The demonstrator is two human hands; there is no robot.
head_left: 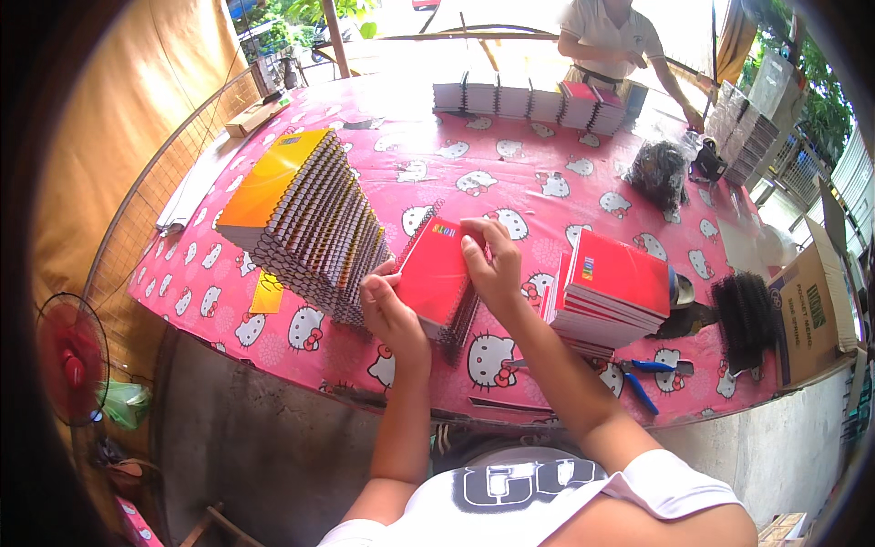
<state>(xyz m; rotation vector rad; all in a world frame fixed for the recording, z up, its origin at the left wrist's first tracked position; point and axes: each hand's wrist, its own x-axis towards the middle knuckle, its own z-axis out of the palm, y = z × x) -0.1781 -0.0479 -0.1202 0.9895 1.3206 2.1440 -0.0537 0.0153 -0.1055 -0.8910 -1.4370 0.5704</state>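
Observation:
A red-covered notebook (pixel 432 281) lies tilted in front of me, on top of a small pile with black spiral wire showing along its right side. My left hand (pixel 397 314) pinches its left edge, thumb and fingers pressed together. On the far right corner, my right hand (pixel 493 258) grips it with bent fingers, the thumb on the cover. Just left of my hands rises a tall stack of spiral notebooks (pixel 319 228) with an orange top cover. To the right of my right forearm sits a pile of red-covered notebooks (pixel 612 284), whose visible edges show no coil.
Blue-handled pliers (pixel 643 376) lie near the table's front edge. Black wire coils (pixel 746 319) stand beside an open cardboard box (pixel 811 296). A row of notebooks (pixel 510 98) lines the far side, where another person (pixel 612 41) reaches across. A red fan (pixel 73 365) stands left.

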